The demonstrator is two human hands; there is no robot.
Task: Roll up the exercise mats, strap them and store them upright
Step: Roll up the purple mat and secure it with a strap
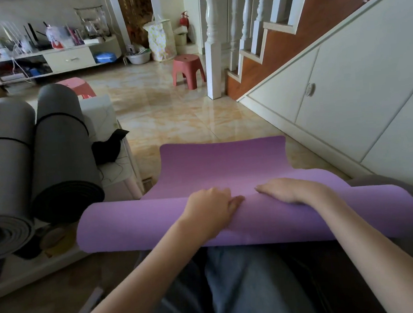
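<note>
A purple exercise mat (132,225) lies across the floor in front of my knees, mostly rolled into a thick tube, with a short flat tail (223,160) still spread away from me. My left hand (211,205) rests on top of the roll, fingers bent over its far side. My right hand (288,191) lies flat on the roll beside it, fingers straight and pointing left. Two grey rolled mats (63,146) (5,170), each ringed by a black strap, lean at the left.
A white low table (102,119) with a black cloth (109,148) stands behind the grey rolls. A red stool (188,69) sits on the tiled floor ahead. A staircase with white cupboards (342,85) runs along the right. A cluttered TV cabinet (69,59) lines the far wall.
</note>
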